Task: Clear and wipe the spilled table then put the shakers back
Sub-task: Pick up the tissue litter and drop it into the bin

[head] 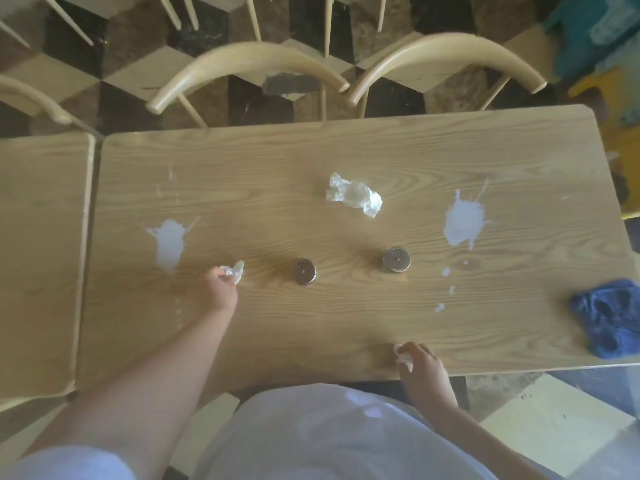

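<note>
Clearing stage, by the look of it. Left hand [221,289] out over the surface [346,150], grip pinching a small crumpled tissue [235,270] just beside the left spill [169,245]. Right hand [420,365] at the near edge, grip curled round another small wad [403,356]. Bigger crumpled tissue [353,195] lying loose toward the far side, well apart from both hands. Two shakers [304,271] [396,259] standing upright mid-surface, between the spills, untouched. Right spill [463,221] plus a trail of droplets [445,289] running toward the near edge. Blue cloth [609,318] bunched at the right edge.

Best bet for this step: lift each wad straight up, no dragging through the wet patches, otherwise smears everywhere. Probably worth grabbing the far tissue next, then moving both shakers off before any wiping, since droplets sit right beside the right one. Cloth last, working from the outer splashes inward.
</note>
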### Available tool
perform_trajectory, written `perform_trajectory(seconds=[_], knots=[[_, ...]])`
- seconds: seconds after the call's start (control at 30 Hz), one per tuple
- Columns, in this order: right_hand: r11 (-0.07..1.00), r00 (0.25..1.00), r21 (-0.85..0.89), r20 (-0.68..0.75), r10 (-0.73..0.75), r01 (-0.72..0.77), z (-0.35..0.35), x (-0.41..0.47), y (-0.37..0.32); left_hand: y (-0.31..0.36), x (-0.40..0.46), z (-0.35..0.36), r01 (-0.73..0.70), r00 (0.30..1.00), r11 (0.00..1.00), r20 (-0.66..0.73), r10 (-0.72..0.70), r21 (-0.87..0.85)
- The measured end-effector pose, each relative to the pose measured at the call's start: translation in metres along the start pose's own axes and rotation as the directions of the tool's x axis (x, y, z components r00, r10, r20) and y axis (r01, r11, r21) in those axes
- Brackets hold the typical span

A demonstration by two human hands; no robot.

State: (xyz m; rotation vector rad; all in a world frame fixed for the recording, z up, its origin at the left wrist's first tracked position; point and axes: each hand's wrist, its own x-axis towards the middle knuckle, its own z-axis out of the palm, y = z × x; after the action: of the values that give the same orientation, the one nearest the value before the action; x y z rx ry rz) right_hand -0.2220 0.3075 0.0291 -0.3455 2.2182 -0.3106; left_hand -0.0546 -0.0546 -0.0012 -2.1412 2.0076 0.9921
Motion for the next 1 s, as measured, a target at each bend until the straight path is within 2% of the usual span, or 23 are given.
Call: perform_trajectory(seconds=[0.17,0.23,0.33,0.43,0.53,0.67,0.8,0.9,1.0], knots=[[0.999,0.999,-0.032,0.004,0.036,-0.036,-0.003,0.003,-0.024,0.013,-0.002,0.003,-0.099,0.995,0.991,0.011,0.099,0.091],[0.999,0.999,-0.043,-0.020,0.030,-0.031,-0.011,0.012,-0.035,0.019,-0.009,0.006,-0.116,0.993,0.992,0.030,0.114,0.041],[0.991,0.994,-0.096,-0.043,-0.097,0.093,-0.027,0.023,-0.055,0.016,-0.020,0.014,-0.111,0.993,0.994,0.028,0.111,0.018],[0.953,0.959,-0.182,-0.100,-0.264,0.243,-0.039,0.032,-0.084,0.011,-0.045,0.017,-0.180,0.981,0.983,-0.065,0.181,0.014],[0.906,0.918,-0.233,-0.101,-0.382,0.352,-0.042,0.038,-0.108,0.014,-0.084,0.018,-0.269,0.963,0.963,-0.013,0.269,-0.008],[0.878,0.893,-0.175,0.016,-0.449,0.445,-0.037,0.037,-0.122,0.014,-0.112,0.033,-0.459,0.882,0.883,0.169,0.439,0.097],[0.927,0.925,-0.018,0.079,-0.371,0.373,-0.030,0.030,-0.127,0.029,-0.134,0.043,-0.568,0.811,0.814,0.250,0.529,0.121],[0.904,0.904,-0.056,0.086,-0.420,0.425,-0.025,0.026,-0.125,0.042,-0.141,0.046,-0.609,0.772,0.789,0.288,0.566,0.083],[0.864,0.866,-0.079,0.093,-0.491,0.498,-0.023,0.024,-0.123,0.051,-0.148,0.048,-0.678,0.693,0.735,0.352,0.629,0.019]])
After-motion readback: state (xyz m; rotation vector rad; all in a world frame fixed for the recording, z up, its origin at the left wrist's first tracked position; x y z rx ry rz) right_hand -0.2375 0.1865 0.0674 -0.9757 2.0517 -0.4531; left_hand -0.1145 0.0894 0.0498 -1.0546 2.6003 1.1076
